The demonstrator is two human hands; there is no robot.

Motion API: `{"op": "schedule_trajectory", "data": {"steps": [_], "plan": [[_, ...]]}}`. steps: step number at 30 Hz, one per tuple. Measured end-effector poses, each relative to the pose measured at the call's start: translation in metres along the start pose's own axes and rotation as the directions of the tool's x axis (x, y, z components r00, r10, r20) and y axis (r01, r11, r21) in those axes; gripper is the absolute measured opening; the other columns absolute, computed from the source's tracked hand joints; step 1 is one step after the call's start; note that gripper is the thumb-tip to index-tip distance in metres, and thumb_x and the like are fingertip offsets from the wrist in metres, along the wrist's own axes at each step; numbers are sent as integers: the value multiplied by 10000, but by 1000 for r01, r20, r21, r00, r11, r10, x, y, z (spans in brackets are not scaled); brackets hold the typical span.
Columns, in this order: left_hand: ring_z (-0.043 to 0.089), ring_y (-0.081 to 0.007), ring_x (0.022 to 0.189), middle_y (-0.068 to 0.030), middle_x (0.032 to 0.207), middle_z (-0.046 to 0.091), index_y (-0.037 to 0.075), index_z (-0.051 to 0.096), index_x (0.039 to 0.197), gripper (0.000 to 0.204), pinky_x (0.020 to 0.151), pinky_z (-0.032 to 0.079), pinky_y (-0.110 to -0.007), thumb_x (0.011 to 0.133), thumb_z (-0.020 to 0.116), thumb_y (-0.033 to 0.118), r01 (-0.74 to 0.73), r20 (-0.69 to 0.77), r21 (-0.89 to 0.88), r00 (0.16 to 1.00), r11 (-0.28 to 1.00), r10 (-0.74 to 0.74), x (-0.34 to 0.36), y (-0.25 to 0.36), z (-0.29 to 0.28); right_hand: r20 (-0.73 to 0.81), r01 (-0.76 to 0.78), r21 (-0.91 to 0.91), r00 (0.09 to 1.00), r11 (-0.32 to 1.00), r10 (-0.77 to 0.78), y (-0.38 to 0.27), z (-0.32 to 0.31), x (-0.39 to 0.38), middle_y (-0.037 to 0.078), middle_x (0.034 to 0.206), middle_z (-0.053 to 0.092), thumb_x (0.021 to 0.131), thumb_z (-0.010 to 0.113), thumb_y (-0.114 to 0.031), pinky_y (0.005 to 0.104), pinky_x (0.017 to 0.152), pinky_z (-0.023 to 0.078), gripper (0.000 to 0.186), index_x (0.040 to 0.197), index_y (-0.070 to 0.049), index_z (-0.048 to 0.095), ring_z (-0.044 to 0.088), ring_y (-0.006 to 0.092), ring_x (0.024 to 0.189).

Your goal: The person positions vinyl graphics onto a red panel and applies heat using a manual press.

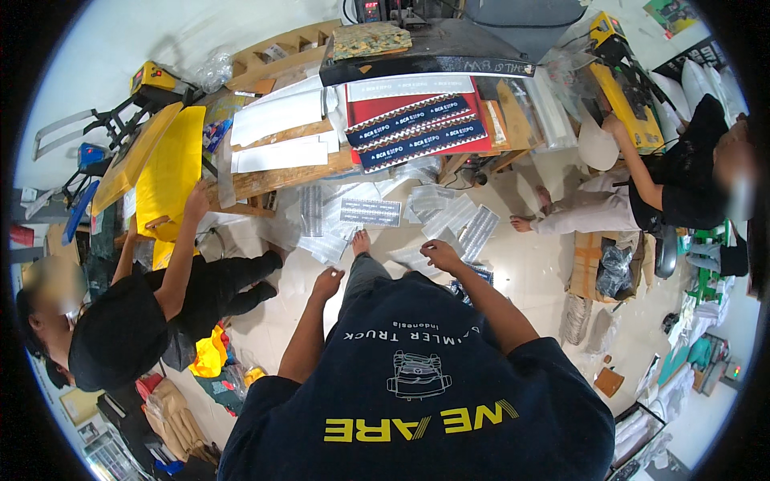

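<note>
Sheets (370, 212) with dark print lie on the floor (529, 268) near the hands, and they look light, thin and bendy, maybe slippery, so a corner or an edge seems the best place to hold. The left hand (326, 284) and right hand (442, 256) are both curled, but I cannot tell if either one grips anything. Some sheets hide under others, and their print is too small to see well.

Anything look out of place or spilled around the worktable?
Yes: printed sheets lie strewn over the floor, overlapping at mixed angles near a bare foot. That looks odd beside the navy strips lined up on the table.
</note>
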State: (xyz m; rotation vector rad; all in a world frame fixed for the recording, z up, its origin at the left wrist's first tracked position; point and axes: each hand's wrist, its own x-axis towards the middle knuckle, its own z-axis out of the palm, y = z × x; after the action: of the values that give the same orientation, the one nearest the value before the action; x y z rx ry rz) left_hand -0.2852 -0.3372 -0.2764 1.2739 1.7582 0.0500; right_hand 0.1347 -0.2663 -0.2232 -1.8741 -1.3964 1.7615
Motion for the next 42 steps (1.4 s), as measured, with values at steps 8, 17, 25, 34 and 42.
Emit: {"op": "schedule_trajectory", "data": {"steps": [8,17,25,34,42], "plan": [[721,-306,660,-216,1019,734,-21,650,1156,454,515,544,-430,1000,608,403,203,457,96,860,974,-224,19,-147,-18,-250,204,-322,924,924,-291,-94,1,4,142,955,733,910,701,-257,417,827,553,303,1114,-34,715,717,305,922],[716,-263,654,-190,972,738,-31,651,1129,403,518,539,-391,1015,596,352,-17,403,92,915,996,-22,89,-147,-78,-273,206,-843,632,497,-725,-286,22,23,127,1281,538,816,811,-329,492,993,413,703,1414,-109,515,518,308,1223],[680,-216,629,-140,864,718,6,639,1121,400,541,521,-346,972,672,375,73,318,-194,948,978,-8,151,-81,-159,-352,141,-770,720,622,-598,-312,24,76,141,1255,549,801,834,-252,480,983,475,661,1380,-102,553,570,340,1197],[654,-244,599,-144,838,703,23,629,1117,380,521,530,-381,980,635,378,187,356,-4,918,982,-173,186,-125,-191,-332,431,-601,631,673,-701,-304,10,86,115,1146,607,794,795,-124,432,989,513,365,1154,-109,729,617,314,1137],[641,-252,546,-128,832,704,71,619,1169,373,462,485,-375,973,652,387,237,465,116,845,965,-263,190,-167,-169,-407,334,-728,493,599,-769,-302,13,95,82,1071,647,835,721,-232,427,927,546,150,949,-142,757,660,277,1046]]}}
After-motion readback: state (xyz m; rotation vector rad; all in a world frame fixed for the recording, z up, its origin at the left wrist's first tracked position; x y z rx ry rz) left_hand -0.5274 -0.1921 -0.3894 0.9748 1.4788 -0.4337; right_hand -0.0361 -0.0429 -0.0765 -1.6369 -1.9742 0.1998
